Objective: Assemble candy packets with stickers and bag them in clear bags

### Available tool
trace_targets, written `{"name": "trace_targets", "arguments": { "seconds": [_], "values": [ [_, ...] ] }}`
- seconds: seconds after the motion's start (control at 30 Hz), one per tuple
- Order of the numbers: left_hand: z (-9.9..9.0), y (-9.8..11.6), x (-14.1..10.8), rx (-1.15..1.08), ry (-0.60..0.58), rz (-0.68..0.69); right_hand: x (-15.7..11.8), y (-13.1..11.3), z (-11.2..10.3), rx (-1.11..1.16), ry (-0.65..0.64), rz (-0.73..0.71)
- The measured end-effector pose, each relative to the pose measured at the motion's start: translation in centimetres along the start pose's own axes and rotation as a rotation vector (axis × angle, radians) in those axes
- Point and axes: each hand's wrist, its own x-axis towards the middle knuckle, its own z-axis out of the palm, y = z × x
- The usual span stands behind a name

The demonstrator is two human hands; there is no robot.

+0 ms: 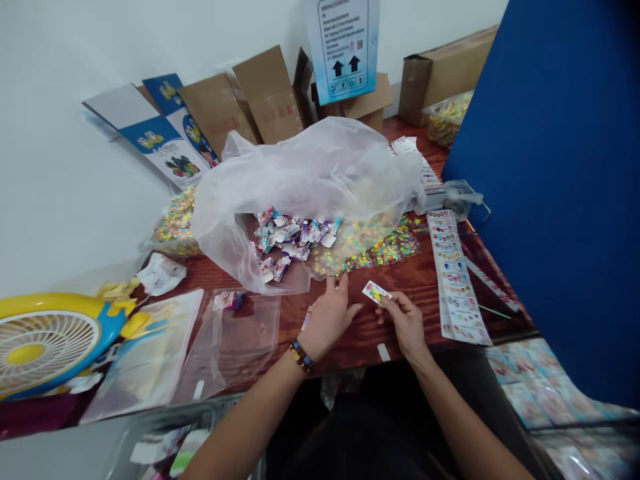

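Note:
My right hand (407, 323) pinches a small printed card (376, 292) between thumb and fingers above the table; something yellow and green shows on it, and I cannot tell whether that is print or a small packet. My left hand (330, 313) reaches forward with its thumb spread from the fingers. Its fingertips are at the near edge of small clear packets of colourful candy (390, 250). Partly hidden beside that hand lies a small printed piece (307, 318). Behind, a pile of small purple and white boxes (295, 237) lies at the mouth of a translucent plastic bag (300, 170).
Sticker sheets (457, 280) lie at the right, beside a blue panel (540, 200). A clear bag (245, 333) with a small box (229, 301) on it lies left. Further left are plastic sleeves (150, 360) and a yellow-blue fan (55, 340). Cardboard boxes (270, 93) stand at the wall.

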Motion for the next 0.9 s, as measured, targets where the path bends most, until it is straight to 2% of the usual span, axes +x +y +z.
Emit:
{"name": "trace_targets", "arguments": {
  "seconds": [0.07,0.17,0.23,0.33,0.4,0.53,0.73,0.9],
  "values": [
    [0.1,0.3,0.7,-0.117,0.023,0.083,0.1,0.1,-0.3,0.063,0.105,-0.049],
    [0.1,-0.6,1.4,-0.176,0.065,0.152,0.1,0.2,-0.8,0.155,0.239,-0.106],
    [0.3,-1.4,1.5,-0.108,0.03,0.25,0.1,0.2,-0.9,0.181,0.234,-0.106],
    [1.2,-2.1,1.5,0.03,-0.059,0.425,-0.1,0.1,-0.7,0.152,0.156,-0.1],
    [1.9,-1.9,1.8,0.086,-0.095,0.474,-0.1,-0.1,-0.6,0.133,0.133,-0.098],
    [2.7,-1.2,3.1,0.092,-0.156,0.489,-0.1,-0.1,-0.7,0.172,0.166,-0.079],
    [1.8,-0.9,3.4,-0.095,-0.297,0.486,0.2,0.1,-0.9,0.229,0.192,-0.073],
    [1.8,-1.1,3.5,0.023,-0.195,0.334,0.3,0.4,-1.0,0.211,0.172,-0.086]
  ]
}}
